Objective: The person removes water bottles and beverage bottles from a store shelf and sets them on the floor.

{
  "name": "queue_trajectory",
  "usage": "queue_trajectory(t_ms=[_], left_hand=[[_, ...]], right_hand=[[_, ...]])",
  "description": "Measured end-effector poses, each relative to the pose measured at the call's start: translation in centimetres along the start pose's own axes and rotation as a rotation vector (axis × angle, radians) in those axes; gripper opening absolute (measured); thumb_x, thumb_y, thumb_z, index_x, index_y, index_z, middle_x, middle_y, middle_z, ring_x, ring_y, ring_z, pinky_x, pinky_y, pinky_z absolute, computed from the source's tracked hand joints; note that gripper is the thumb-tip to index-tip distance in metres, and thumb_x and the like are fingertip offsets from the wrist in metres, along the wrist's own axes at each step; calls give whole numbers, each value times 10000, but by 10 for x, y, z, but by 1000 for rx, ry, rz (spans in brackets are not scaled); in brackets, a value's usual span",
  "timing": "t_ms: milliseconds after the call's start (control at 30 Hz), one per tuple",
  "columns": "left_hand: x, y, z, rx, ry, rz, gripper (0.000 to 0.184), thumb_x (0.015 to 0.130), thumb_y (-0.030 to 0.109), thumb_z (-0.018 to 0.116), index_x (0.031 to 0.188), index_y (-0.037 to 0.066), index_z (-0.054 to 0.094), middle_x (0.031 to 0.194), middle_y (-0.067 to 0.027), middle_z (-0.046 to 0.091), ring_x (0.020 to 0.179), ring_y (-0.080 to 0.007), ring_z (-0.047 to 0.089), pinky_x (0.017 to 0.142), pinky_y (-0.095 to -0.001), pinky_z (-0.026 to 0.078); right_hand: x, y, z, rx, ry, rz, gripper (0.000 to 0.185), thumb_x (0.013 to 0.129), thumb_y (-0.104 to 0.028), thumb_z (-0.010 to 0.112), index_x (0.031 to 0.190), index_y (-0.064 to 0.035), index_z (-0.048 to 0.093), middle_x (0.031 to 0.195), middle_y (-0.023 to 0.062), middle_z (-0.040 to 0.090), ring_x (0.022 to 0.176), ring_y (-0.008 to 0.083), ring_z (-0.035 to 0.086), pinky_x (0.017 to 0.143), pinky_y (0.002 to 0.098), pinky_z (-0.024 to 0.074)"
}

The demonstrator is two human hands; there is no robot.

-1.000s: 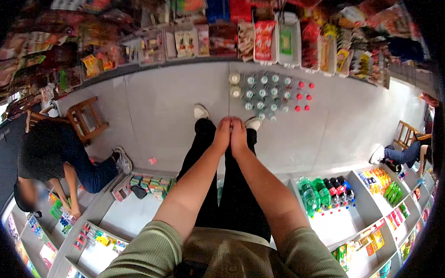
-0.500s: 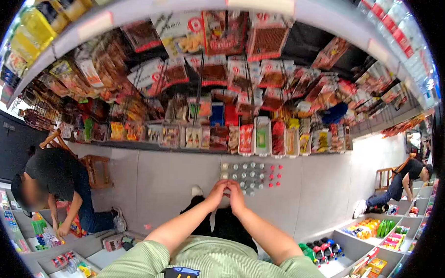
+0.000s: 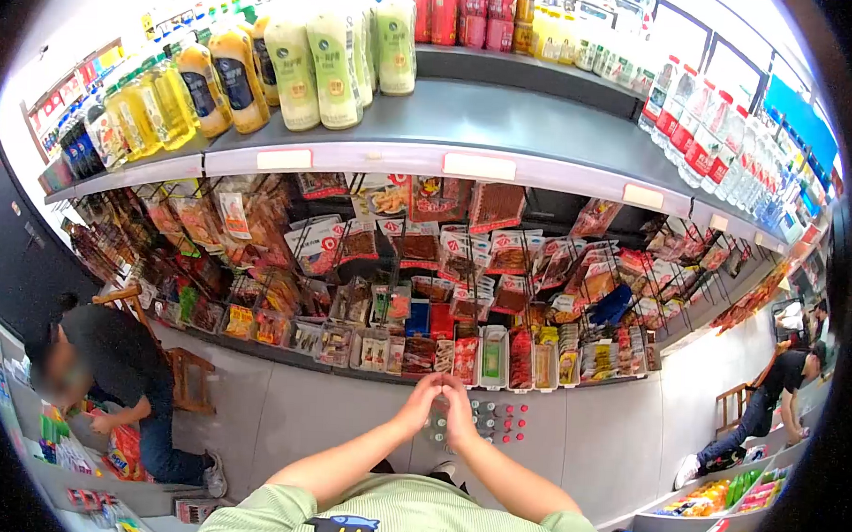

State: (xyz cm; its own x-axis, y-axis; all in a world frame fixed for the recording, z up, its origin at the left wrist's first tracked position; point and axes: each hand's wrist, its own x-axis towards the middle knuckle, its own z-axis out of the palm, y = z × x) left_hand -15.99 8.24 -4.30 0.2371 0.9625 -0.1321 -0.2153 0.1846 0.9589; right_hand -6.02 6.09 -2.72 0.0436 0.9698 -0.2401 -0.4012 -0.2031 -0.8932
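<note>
Before the bottles point(image 3: 485, 420) on the floor point(image 3: 594, 431), the left hand point(image 3: 422, 401) and the right hand point(image 3: 459, 413) meet, fingers point(image 3: 431, 383) joined narrowly at their tips; whether something is held, I cannot tell. The bottles appear between the palms and rightward of the fingers. Snack packs point(image 3: 413, 242) hang beyond the bottles.

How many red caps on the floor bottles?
6 red caps, in two columns of three at the right end of the bottle group, beyond the right hand, which may hide others.
</note>
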Motion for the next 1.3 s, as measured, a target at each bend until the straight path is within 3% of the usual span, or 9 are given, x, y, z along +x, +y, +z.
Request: queue_trajectory(t_ms=[233, 267, 633, 767, 867, 1133, 1200, 1267, 1300], left_hand=[[16, 111, 46, -5, -83, 283, 500, 843, 212, 400, 1293, 4, 344, 1269, -98, 423, 1223, -197, 369, 1043, -339, 255], [19, 126, 52, 8, -97, 318, 517, 837, 222, 401, 1301, 4, 331, 1279, -105, 413, 1227, -204, 365, 1051, -341, 242], [51, 274, 99, 187, -24, 769, 584, 838, 283, 378, 1328, -21, 294, 1303, -141, 383, 1249, -217, 336, 1054, -340, 230], [77, 311, 92, 202, -53, 765, 562, 859, 300, 372, 1313, -24, 303, 1303, -139, 387, 1210, -200, 378, 1011, -325, 292], [100, 330, 80, 179, -66, 798, 545, 866, 322, 378, 1307, 6, 327, 1286, -117, 397, 1147, -179, 418, 968, -313, 326], [161, 378, 42, 151, -36, 818, 553, 875, 398, 388, 1293, 37, 362, 1228, -75, 422, 1118, -153, 423, 909, -302, 342], [180, 388, 31, 186, 32, 827, 563, 878, 399, 380, 1309, 37, 346, 1236, -78, 418, 1153, -165, 403, 915, -307, 335], [198, 398, 24, 163, 65, 832, 601, 870, 407, 383, 1334, 32, 315, 1286, -107, 391, 1207, -209, 369, 964, -318, 301], [204, 403, 23, 162, 149, 823, 624, 864, 415, 386, 1341, 22, 299, 1312, -126, 370, 1230, -228, 344, 988, -320, 277]], right_hand=[[19, -101, 14, 23, -245, -274, 463, 852, -168, 427, 1284, -10, 380, 1245, 85, 435, 1181, 183, 390, 1014, 311, 278], [19, -117, 18, -65, -266, -364, 526, 872, -297, 438, 1302, -8, 347, 1238, 92, 444, 1159, 189, 421, 1004, 321, 305], [40, -272, 75, 14, -513, -686, 522, 834, -229, 427, 1298, -3, 357, 1236, 101, 430, 1162, 185, 389, 1005, 314, 275], [65, -301, 95, -18, -481, -723, 488, 854, -231, 419, 1287, -12, 375, 1175, 83, 456, 1072, 156, 423, 937, 290, 319], [88, -317, 112, -94, -492, -731, 501, 849, -265, 427, 1281, -15, 385, 1248, 108, 422, 1164, 179, 422, 989, 322, 326], [147, -345, 173, -45, -474, -708, 441, 841, -322, 450, 1214, -87, 461, 1143, 33, 500, 1090, 139, 458, 940, 343, 341], [164, -353, 188, -68, -462, -693, 459, 839, -334, 455, 1229, -92, 447, 1149, 39, 505, 1110, 142, 452, 937, 348, 339], [189, -357, 203, -8, -398, -715, 506, 815, -309, 481, 1215, -2, 438, 1100, 104, 494, 1018, 175, 453, 880, 276, 352], [202, -359, 209, -28, -368, -743, 544, 805, -313, 491, 1233, 14, 418, 1158, 133, 478, 1096, 210, 422, 957, 299, 301]])
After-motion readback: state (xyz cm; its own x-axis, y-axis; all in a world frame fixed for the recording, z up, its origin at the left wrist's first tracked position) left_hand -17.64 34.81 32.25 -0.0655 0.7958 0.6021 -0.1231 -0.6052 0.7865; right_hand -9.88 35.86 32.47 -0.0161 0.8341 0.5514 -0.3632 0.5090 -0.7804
